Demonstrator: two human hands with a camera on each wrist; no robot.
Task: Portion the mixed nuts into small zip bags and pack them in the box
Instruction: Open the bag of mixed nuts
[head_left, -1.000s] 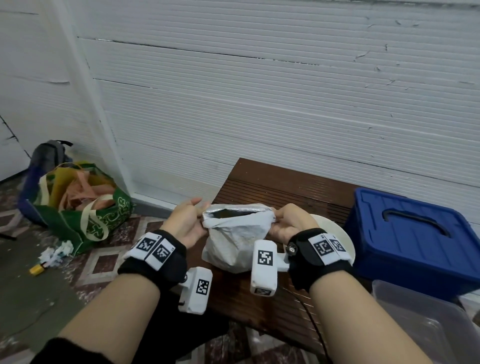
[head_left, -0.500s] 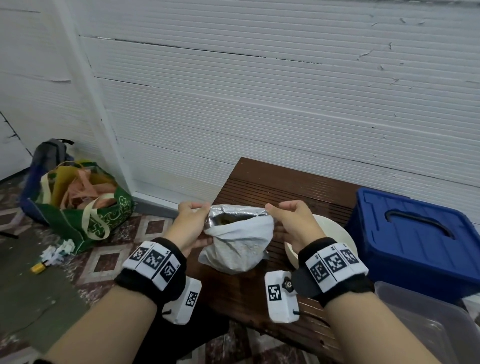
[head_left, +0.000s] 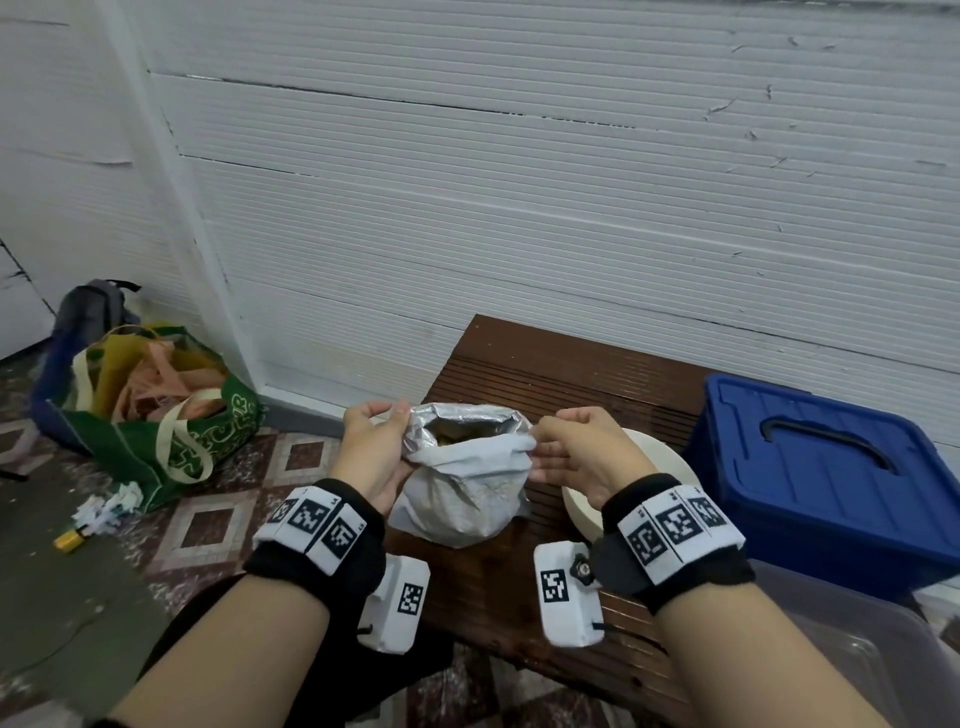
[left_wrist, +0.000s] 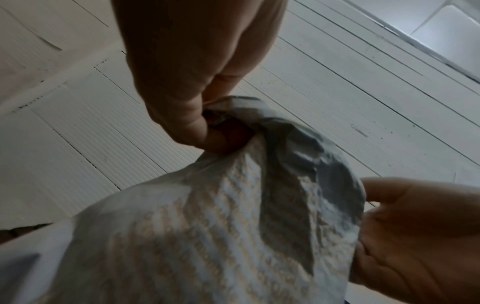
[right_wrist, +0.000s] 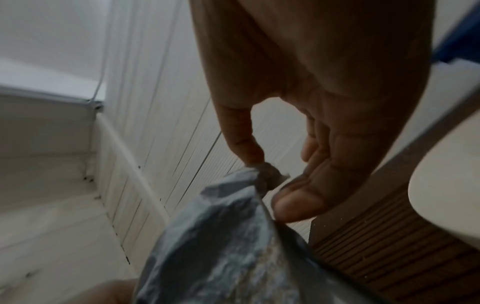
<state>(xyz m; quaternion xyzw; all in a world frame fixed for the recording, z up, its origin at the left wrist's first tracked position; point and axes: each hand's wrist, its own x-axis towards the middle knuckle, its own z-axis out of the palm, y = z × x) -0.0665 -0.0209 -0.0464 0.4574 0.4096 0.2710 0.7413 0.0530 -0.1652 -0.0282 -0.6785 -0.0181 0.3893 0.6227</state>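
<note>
Two hands, one bag: both work on the foil-lined bag of nuts (head_left: 460, 483), which stands on the brown slatted counter (head_left: 545, 358) close to its near left edge.
Bag mouth: rolled down and pulled wide, nuts dimly visible inside; likely spread this way so the contents can be reached or poured.
Left hand (head_left: 376, 452): its grip is clenched on the left rim, thumb and fingers pinching the folded edge.
Right hand (head_left: 576, 457): thumb and forefinger pinch the right corner of the rim, the other fingers loose; the opposed pull keeps the mouth taut.
Bowl (head_left: 660, 457): cream, just right of the bag, partly behind the right wrist, probably placed to receive nuts.
Blue box (head_left: 831, 483): lidded, further right on the counter, lid still on.
Clear tub (head_left: 883, 660): at the near right corner.
Small zip bags: none in view.
Floor: a green tote (head_left: 171, 441) beside the wall.
</note>
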